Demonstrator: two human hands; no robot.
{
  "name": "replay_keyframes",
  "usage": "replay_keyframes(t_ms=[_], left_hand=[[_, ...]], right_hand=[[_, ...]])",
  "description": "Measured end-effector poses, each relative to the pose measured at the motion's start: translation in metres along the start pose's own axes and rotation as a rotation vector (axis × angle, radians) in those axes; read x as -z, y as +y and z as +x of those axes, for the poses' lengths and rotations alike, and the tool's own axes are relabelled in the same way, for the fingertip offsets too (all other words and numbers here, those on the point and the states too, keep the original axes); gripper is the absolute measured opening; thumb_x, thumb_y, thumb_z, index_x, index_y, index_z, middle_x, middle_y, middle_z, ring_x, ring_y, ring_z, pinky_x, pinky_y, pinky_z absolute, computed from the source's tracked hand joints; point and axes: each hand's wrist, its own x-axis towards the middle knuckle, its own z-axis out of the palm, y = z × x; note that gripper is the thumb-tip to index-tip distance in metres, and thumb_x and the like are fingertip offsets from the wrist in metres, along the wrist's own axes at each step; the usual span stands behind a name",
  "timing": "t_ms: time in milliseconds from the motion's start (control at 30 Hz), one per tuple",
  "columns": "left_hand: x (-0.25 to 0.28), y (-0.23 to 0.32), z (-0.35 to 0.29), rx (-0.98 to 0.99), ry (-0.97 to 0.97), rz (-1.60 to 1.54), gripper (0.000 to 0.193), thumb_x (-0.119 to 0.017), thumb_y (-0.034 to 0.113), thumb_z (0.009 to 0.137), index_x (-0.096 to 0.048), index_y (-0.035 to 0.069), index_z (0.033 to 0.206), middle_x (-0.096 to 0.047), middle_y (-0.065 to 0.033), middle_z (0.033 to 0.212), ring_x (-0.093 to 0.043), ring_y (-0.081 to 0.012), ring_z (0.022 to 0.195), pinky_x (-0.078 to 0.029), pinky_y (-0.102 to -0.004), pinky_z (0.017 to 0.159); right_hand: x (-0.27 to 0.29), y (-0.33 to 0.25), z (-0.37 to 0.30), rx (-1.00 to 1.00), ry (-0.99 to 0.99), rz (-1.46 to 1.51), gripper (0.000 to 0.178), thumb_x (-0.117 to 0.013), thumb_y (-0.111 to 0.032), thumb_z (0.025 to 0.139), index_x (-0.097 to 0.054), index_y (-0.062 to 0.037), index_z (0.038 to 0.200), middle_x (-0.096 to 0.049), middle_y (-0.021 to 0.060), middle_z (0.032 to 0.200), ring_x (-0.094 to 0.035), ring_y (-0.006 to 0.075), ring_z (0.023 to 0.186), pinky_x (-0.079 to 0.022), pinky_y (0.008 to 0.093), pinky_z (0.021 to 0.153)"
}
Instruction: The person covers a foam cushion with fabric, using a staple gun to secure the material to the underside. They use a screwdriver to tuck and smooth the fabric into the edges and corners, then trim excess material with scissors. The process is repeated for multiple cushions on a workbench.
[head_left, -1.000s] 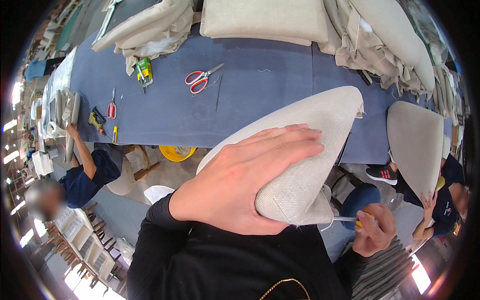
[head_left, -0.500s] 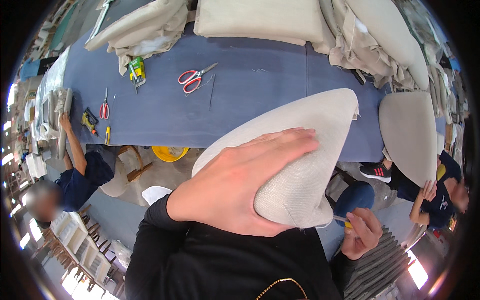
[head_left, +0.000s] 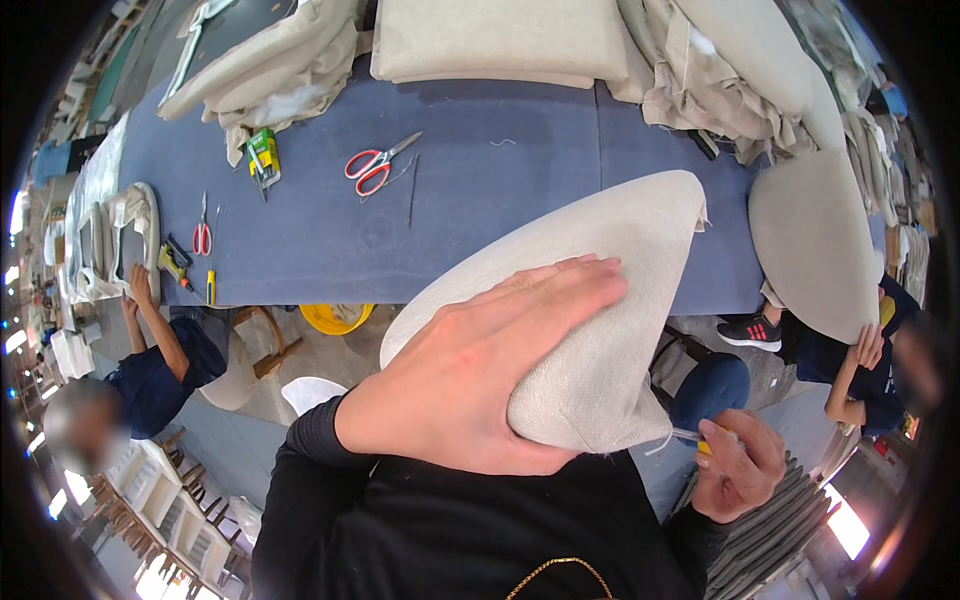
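Observation:
A beige fabric-covered cushion panel (head_left: pixel 620 260) leans from my lap up onto the blue table (head_left: pixel 480 200). My left hand (head_left: pixel 480 390) lies flat across its lower part, thumb hooked under the bottom edge, pressing it against my body. My right hand (head_left: pixel 740 470) sits below the panel's lower right corner, closed on a small tool with a yellow handle (head_left: pixel 705 440) whose tip points at the fabric edge. A loose thread hangs from that corner.
Red-handled scissors (head_left: pixel 375 165) and a thin dark rod lie mid-table. Folded beige fabric piles (head_left: pixel 500 40) line the far edge. A person at left (head_left: pixel 160 350) works on a padded piece; another person at right (head_left: pixel 860 350) holds a second beige panel (head_left: pixel 810 240). A yellow bucket (head_left: pixel 335 318) stands underneath.
The view has shifted slightly. My right hand has moved left and up, closer under the panel's lower corner. My left hand keeps its hold on the panel.

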Motion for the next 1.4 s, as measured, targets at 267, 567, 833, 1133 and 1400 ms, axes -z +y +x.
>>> replay_keyframes(t_ms=[267, 567, 833, 1133, 1400], left_hand=[[-0.002, 0.001, 0.001, -0.002, -0.020, 0.002, 0.105, -0.093, 0.022, 0.059, -0.054, 0.002, 0.154, -0.057, -0.0212, 0.158, -0.054, -0.0403, 0.148, -0.048, -0.0428, 0.117], [0.001, -0.015, -0.001, -0.122, 0.095, -0.150, 0.087, -0.093, 0.012, 0.062, -0.059, 0.001, 0.142, -0.065, -0.0227, 0.146, -0.062, -0.0446, 0.139, -0.049, -0.0501, 0.116], [-0.015, -0.015, 0.003, -0.150, 0.183, -0.301, 0.085, -0.098, 0.005, 0.064, -0.051, 0.003, 0.136, -0.066, -0.0257, 0.145, -0.061, -0.0480, 0.139, -0.045, -0.0548, 0.120], [-0.023, -0.004, 0.005, -0.004, 0.104, -0.299, 0.090, -0.097, 0.007, 0.066, -0.051, 0.000, 0.143, -0.063, -0.0226, 0.151, -0.055, -0.0355, 0.149, -0.037, -0.0467, 0.126], [-0.028, -0.011, 0.000, -0.080, 0.184, -0.316, 0.084, -0.100, 0.012, 0.065, -0.061, 0.002, 0.139, -0.064, -0.0249, 0.148, -0.058, -0.0445, 0.143, -0.043, -0.0525, 0.120]], right_hand=[[0.010, 0.001, 0.006, 0.052, -0.030, -0.022, 0.034, -0.086, -0.026, 0.075, -0.086, -0.0166, 0.108, -0.070, 0.0081, 0.085, -0.064, 0.0232, 0.064, -0.046, 0.0336, 0.063], [-0.002, 0.019, -0.006, -0.022, -0.034, 0.138, 0.026, -0.079, -0.025, 0.088, -0.082, -0.0127, 0.111, -0.071, 0.0099, 0.082, -0.065, 0.0257, 0.066, -0.047, 0.0350, 0.062], [-0.010, 0.017, -0.010, -0.077, 0.013, 0.139, 0.030, -0.084, -0.022, 0.079, -0.083, -0.0155, 0.108, -0.069, 0.0075, 0.081, -0.063, 0.0237, 0.063, -0.046, 0.0347, 0.059], [-0.002, 0.002, -0.014, -0.131, 0.003, 0.041, 0.027, -0.083, -0.024, 0.080, -0.083, -0.0162, 0.107, -0.070, 0.0073, 0.084, -0.063, 0.0245, 0.062, -0.045, 0.0351, 0.058], [0.014, 0.043, -0.031, -0.211, -0.098, 0.144, 0.028, -0.086, -0.027, 0.084, -0.075, -0.0037, 0.094, -0.066, 0.0095, 0.076, -0.065, 0.0271, 0.066, -0.048, 0.0348, 0.060]])
